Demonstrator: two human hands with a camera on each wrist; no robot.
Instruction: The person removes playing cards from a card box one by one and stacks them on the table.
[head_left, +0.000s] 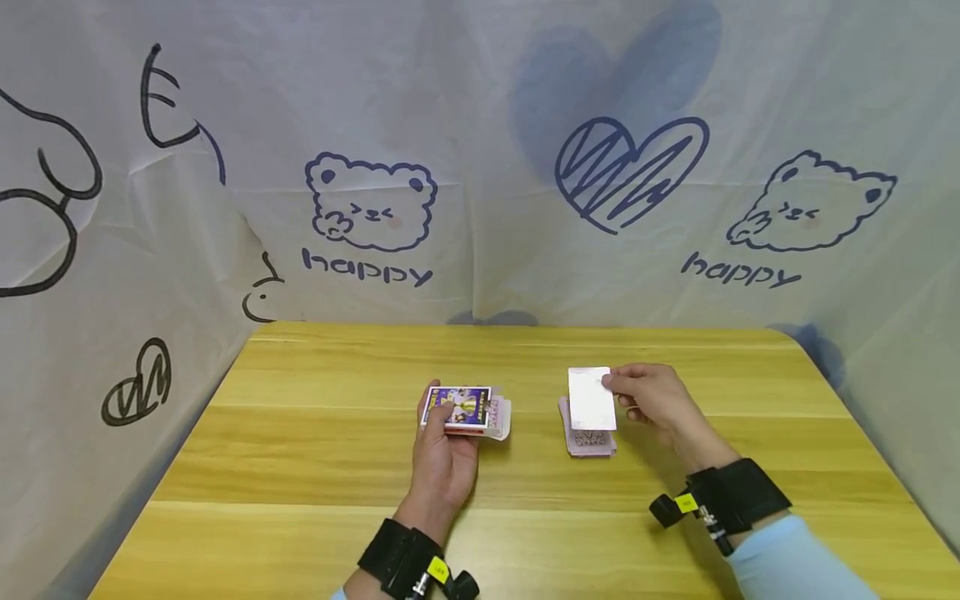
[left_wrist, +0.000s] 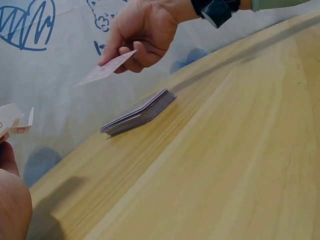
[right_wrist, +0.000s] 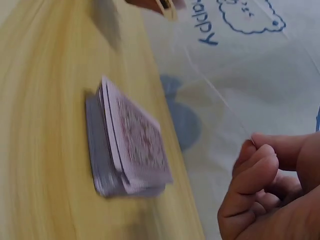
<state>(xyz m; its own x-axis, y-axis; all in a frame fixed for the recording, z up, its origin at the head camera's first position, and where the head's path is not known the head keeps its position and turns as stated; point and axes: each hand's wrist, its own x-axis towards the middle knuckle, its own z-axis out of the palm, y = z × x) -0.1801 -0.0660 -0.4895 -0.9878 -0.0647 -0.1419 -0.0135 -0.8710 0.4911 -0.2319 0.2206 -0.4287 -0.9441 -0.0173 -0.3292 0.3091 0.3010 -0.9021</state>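
My left hand [head_left: 448, 467] grips a purple-and-yellow printed playing card box [head_left: 463, 406], thumb on top, its white flap [head_left: 505, 419] sticking out at the right end. In the left wrist view only the box's end [left_wrist: 12, 120] shows. My right hand [head_left: 663, 402] pinches a single playing card [head_left: 587, 402] by its right edge between thumb and finger, its pale side up in the head view. Below that card a stack of playing cards [head_left: 591, 444] rests on the table, patterned back [right_wrist: 142, 140] uppermost, edges not quite even.
A wood-grain table [head_left: 315, 467] lies under both hands. Behind it hangs a pale cloth [head_left: 495, 242] with drawn bears, hearts and the word happy. More cloth stands along the left and right sides. Each wrist wears a black strap [head_left: 742, 493] with a small camera.
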